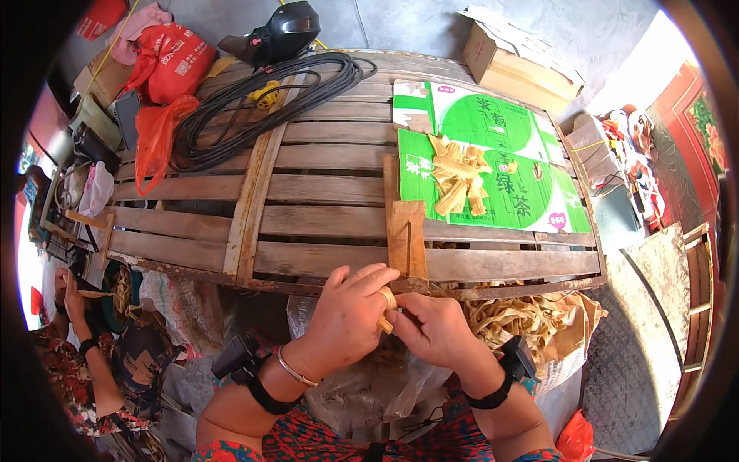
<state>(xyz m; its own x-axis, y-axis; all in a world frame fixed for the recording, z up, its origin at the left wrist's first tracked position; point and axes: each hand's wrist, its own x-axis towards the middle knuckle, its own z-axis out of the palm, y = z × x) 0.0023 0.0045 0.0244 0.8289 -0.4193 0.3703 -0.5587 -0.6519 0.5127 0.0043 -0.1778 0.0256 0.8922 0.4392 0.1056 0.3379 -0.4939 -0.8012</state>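
Observation:
Just in front of the slatted bench's near edge, my left hand (346, 316) and my right hand (437, 329) come together around a small folded tan strip (385, 323). It looks like a dry, flat plant strip; its exact kind I cannot tell. The left fingers wrap over it from above, and the right thumb and fingers pinch its other side. Behind my hands a wooden piece (406, 239) stands at the bench edge. A pile of similar folded strips (460, 177) lies on a flattened green carton (500, 146) to the right.
On the slatted bench (323, 223), a black cable coil (254, 108) lies beside an orange bag (158, 142). A cardboard box (523, 61) stands at the back. Loose strips (531, 323) fill a sack at right; clear plastic (362, 393) covers my lap. Another person's hands (69, 300) work at left.

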